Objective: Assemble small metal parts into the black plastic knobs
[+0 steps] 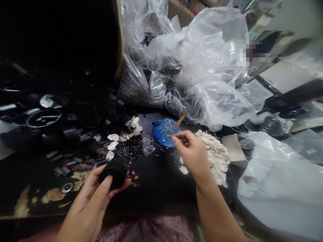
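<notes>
No writing is legible anywhere. The left hand point(93, 198) — lower left of the frame — wraps closed around a black part point(113, 174), rounded and matte. The right hand point(193, 153), at centre, pinches a thin stick point(179, 121) over a blue lid point(164, 132).

Black part point(113, 174) in my left hand point(93, 198): shape lost, dark on dark. Left shelf point(50, 50) too black, I can't read it. Bag point(202, 60) contents unclear. Pixelated patch point(252, 53) upper right. Forearms cut by bottom edge.
</notes>
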Tool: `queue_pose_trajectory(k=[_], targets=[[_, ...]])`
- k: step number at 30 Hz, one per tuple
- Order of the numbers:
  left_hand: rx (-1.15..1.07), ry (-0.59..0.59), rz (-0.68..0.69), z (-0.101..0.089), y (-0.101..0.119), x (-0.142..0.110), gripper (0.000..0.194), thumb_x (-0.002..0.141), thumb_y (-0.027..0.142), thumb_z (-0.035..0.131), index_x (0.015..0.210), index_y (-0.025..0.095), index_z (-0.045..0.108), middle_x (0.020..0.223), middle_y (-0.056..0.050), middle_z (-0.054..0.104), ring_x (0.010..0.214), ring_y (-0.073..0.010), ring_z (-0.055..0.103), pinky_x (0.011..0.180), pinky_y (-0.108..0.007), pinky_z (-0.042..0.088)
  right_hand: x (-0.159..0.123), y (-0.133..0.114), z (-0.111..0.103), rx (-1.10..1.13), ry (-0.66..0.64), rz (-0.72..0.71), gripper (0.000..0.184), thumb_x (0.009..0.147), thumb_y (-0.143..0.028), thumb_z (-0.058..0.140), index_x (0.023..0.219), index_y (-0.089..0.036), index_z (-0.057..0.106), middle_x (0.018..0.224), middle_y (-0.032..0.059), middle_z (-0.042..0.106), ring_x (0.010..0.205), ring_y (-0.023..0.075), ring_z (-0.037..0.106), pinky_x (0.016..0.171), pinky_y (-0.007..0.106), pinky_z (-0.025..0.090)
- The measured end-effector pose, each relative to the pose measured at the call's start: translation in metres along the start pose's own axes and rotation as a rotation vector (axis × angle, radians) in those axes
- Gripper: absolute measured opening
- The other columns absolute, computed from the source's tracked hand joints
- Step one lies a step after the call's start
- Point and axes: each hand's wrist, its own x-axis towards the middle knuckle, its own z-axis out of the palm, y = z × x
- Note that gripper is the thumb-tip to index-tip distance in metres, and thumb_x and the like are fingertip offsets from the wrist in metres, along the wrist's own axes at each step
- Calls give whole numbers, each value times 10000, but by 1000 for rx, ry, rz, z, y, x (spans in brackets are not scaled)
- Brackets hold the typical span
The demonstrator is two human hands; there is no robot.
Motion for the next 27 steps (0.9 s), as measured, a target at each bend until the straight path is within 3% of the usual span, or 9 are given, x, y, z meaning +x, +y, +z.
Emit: queue_pose_trajectory(k=[5,7,14,17,22,27], targets=[[-246,-202,-172,15,5,0,220,795,284,692,989,187,654,909,-52,747,791,-197,716,757,-311,579,-28,-37,11,510,-194,152,201,860,-407,599,797,-216,599,671,-52,585,546,79,471,522,202,388],[-328,-264,-237,15,8,1,175,828,242,657,991,178,658,920,-60,748,808,-194,719,760,-310,579,-35,-51,13,578,-237,159,162,844,-380,630,789,-228,619,676,-62,594,555,70,483,524,185,389],[-445,-320,-336,8,11,-4,123,881,193,584,964,191,674,973,-30,745,829,-176,719,771,-302,585,-42,-72,14,515,-207,50,53,843,-275,634,802,-244,621,737,-75,648,615,62,549,578,165,417],[-389,-329,-267,10,10,-7,146,879,216,591,1001,201,670,1014,-27,733,848,-172,709,782,-295,581,-44,-72,15,473,-253,31,64,839,-276,633,787,-244,617,733,-72,646,651,78,557,610,191,422],[-234,-240,-88,7,6,-11,190,858,279,629,1046,260,648,1084,8,699,971,-149,662,849,-234,534,-47,-71,12,430,-357,14,59,849,-290,621,795,-268,628,730,-76,642,689,98,565,609,219,416],[-156,-210,-143,1,8,-12,267,800,313,692,1060,263,657,1044,-10,703,926,-181,672,776,-237,547,-46,-67,7,374,-344,-166,51,862,-256,621,812,-258,621,734,-66,631,690,102,559,652,251,406]])
